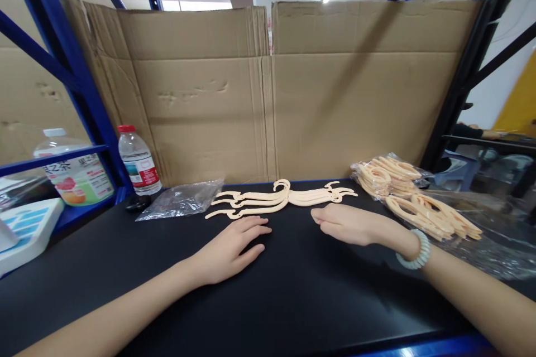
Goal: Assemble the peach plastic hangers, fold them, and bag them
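Pale hangers (310, 197) are laid overlapping near the far edge of the tabletop (272, 295), presumably for reach by both hands. In the left hand (230, 248), the grip is released; in the right hand (347, 224), it is loosely clenched, nothing visibly held.

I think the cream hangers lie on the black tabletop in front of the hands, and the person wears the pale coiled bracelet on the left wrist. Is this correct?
Not fully: the pale coiled bracelet is on the wrist of the right hand, as the head view shows. The cream hangers do lie on the black tabletop in front of the hands.
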Demonstrator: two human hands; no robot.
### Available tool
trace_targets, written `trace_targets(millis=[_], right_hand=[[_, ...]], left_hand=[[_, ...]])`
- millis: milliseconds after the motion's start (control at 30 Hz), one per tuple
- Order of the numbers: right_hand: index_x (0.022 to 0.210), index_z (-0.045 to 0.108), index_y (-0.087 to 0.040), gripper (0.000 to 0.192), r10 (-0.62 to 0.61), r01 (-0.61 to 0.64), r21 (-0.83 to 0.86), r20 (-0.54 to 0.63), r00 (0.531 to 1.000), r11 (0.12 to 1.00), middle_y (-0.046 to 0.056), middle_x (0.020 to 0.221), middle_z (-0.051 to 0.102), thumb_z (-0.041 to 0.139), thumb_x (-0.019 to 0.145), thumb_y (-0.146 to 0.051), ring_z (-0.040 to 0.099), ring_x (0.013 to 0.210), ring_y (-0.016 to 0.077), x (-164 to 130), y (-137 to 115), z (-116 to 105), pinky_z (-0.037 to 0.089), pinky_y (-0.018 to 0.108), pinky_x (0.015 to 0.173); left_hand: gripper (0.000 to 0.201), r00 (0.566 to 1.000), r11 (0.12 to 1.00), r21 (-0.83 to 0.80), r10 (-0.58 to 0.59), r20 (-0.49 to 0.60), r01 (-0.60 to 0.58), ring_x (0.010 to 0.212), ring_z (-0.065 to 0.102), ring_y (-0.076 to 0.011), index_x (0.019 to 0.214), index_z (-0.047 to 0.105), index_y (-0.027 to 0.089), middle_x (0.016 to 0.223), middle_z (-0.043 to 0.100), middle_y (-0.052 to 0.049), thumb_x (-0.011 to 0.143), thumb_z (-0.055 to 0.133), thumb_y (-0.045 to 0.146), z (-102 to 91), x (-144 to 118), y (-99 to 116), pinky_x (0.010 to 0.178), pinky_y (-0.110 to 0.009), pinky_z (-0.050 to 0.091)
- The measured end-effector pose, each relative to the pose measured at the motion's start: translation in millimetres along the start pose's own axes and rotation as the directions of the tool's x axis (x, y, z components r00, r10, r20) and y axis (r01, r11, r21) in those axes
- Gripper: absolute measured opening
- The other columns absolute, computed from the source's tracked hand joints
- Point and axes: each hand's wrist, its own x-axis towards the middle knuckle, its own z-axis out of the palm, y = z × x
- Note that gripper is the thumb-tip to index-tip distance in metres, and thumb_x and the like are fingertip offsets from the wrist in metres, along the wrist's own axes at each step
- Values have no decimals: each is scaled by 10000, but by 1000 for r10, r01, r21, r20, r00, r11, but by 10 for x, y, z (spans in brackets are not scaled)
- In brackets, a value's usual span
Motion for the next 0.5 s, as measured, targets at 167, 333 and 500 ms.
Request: trace_targets(millis=[167,333,500], right_hand=[[673,344,-193,163,7,-7,-1,-13,1000,1000,8,677,470,349,833,-163,414,600,133,-5,28,13,326,274,594],[665,357,-189,169,25,-26,-14,-7,1000,1000,1,663,462,353,832,-166,407,586,126,-8,22,0,307,263,582],[660,390,-182,167,25,-24,-41,19,1000,999,5,656,468,358,823,-164,402,579,126,-6,10,18,295,259,577]], left_hand=[[332,1000,1000,5,0,3,0,1267,456,-247,1253,529,241,1365,505,-86,933,447,268,-8,1,9,1056,-427,391],[330,1000,1000,-6,-8,-2,8,1265,457,-252,1247,536,240,1365,504,-83,928,454,270,2,-3,1,1057,-429,390],[332,1000,1000,6,-1,-5,1,1268,452,-245,1254,527,242,1367,501,-81,936,441,278,11,-7,-7,1057,-424,389]])
